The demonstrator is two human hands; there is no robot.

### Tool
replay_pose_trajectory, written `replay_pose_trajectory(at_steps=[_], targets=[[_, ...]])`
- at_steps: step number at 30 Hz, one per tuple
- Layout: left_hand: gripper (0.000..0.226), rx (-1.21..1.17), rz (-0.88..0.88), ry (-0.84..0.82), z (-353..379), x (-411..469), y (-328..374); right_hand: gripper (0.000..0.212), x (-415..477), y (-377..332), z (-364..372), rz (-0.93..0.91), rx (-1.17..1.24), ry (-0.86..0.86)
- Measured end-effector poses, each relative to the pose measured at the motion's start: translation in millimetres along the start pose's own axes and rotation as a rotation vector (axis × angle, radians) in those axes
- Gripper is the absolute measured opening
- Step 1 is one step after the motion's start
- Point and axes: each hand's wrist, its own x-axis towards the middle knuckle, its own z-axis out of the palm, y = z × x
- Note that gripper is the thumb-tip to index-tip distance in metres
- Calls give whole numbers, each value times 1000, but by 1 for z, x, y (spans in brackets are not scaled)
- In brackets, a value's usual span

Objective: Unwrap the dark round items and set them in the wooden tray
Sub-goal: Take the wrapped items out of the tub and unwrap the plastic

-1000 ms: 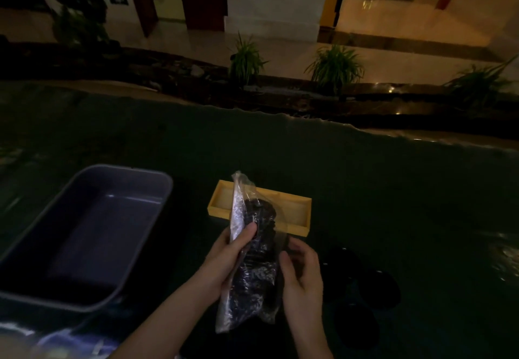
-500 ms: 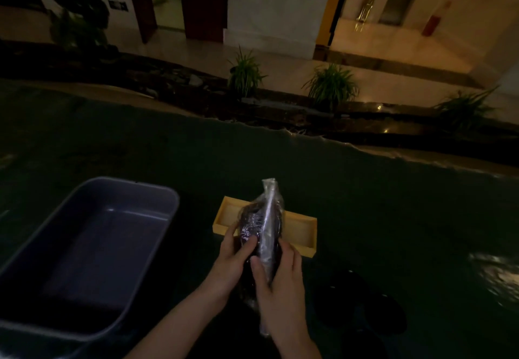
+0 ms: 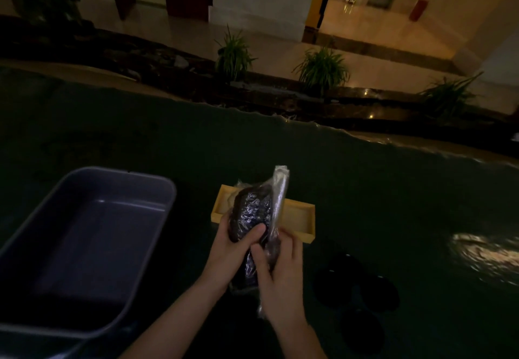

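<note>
While your left hand [image 3: 230, 249] clamps the dark round item in crinkled clear plastic wrap [image 3: 252, 215] above the yellow wooden tray [image 3: 303, 218], pinch the film seam with your right hand [image 3: 278, 269] and peel steadily.

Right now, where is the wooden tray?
In the head view the wooden tray sits mid-table, just beyond both hands and partly hidden by the wrapped dark item they hold, to the right of the grey tub.
</note>
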Motion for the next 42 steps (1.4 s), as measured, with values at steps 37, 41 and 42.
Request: replay_pose_trajectory(at_steps=[37, 41, 42], targets=[[79, 237, 87, 142, -13, -17, 2, 34, -1, 10, -29, -92, 91, 94], [96, 231, 87, 198, -25, -14, 6, 19, 3, 9, -37, -169, -31, 201], [95, 221, 82, 194, -27, -14, 7, 16, 5, 10, -41, -75, 92, 207]])
